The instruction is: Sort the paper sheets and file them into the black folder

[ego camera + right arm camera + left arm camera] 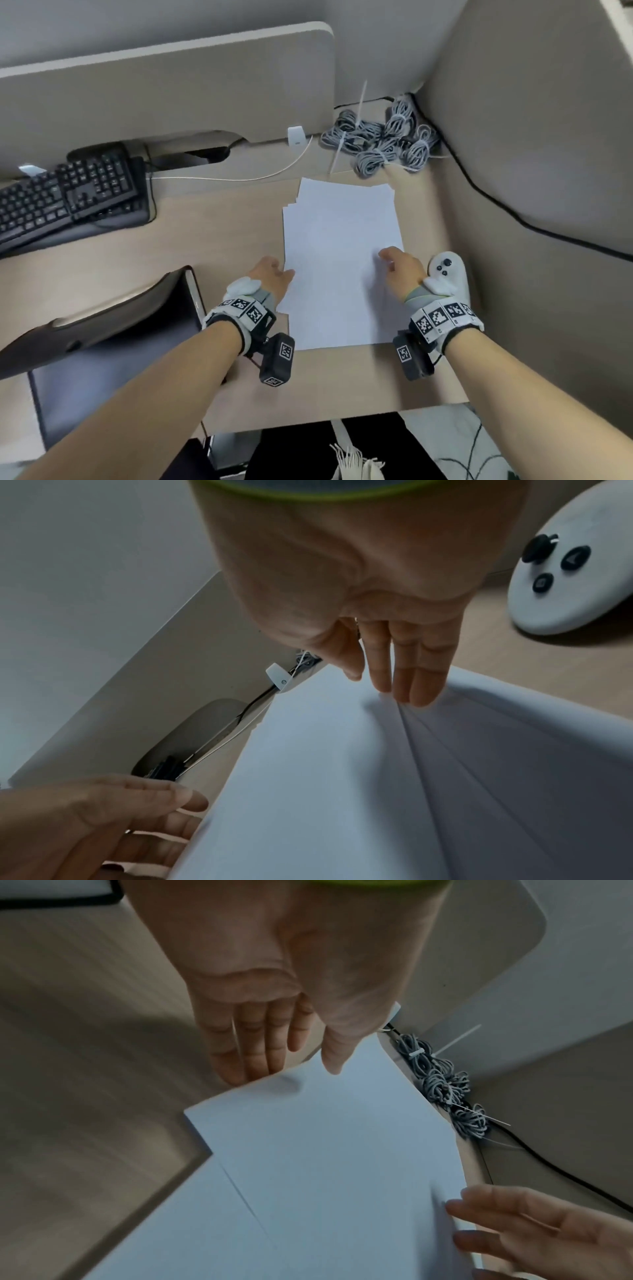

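Note:
A loose stack of white paper sheets [339,260] lies on the wooden desk [212,240], its edges fanned and uneven. My left hand [282,270] touches the stack's left edge with straight fingers [246,1066], and its thumb lies over the top sheet [325,1150]. My right hand [394,263] presses straight fingers [411,685] against the right edge of the sheets [342,777], where several sheet edges show, and its thumb is above the paper. The black folder [102,377] lies open at the desk's lower left, its cover raised, apart from both hands.
A black keyboard [68,195] sits at the back left. Grey cable bundles [387,144] lie behind the paper, beside a white charger [296,135]. A white controller [448,270] rests just right of my right hand. A black cable [513,219] runs along the right partition.

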### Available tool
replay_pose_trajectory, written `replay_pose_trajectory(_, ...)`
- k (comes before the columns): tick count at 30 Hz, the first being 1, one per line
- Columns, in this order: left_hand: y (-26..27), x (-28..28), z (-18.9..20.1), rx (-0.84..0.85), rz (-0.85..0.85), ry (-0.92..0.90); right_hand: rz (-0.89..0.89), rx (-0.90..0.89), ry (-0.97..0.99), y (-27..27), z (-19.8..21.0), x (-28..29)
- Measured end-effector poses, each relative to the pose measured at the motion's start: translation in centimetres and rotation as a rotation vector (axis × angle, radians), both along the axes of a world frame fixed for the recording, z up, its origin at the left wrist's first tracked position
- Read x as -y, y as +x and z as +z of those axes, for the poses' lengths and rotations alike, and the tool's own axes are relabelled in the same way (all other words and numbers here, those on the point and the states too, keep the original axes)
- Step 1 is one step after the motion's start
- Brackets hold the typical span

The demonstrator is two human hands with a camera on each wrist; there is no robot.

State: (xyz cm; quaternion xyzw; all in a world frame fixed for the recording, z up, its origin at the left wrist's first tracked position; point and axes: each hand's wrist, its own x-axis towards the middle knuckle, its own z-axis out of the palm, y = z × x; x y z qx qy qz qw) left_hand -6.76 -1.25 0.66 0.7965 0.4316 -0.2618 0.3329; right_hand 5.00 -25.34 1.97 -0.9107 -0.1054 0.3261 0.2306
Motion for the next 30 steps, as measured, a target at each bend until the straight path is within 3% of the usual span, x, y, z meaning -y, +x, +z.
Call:
replay_pose_trajectory(4, -0.4, 0.1, 0.0, -0.025, -0.009, 0.04, 0.008, -0.036, 0.047, -0.7, -0.7, 0.0)
replay_pose_trajectory(7, -0.4, -0.3, 0.3, -0.07, -0.048, 0.054, -0.072, -0.012, 0.086, -0.6, -0.7, 0.6)
replay_pose_trajectory(14, -1.1, -1.2, -0.7, -0.001, 0.024, 0.034, -0.204, -0.044, 0.042, -0.6, -1.6, 1.5)
replay_pose_trajectory(20, -0.9, -0.9, -0.9, -0.072, 0.037, 0.029, -0.337, -0.029, 0.047, -0.9, -1.7, 1.7)
replay_pose_trajectory(30, -0.8, -0.2, -0.5, 0.016, 0.104, -0.025, -0.579, -0.25, 0.251, -0.8, -2.1, 1.2)
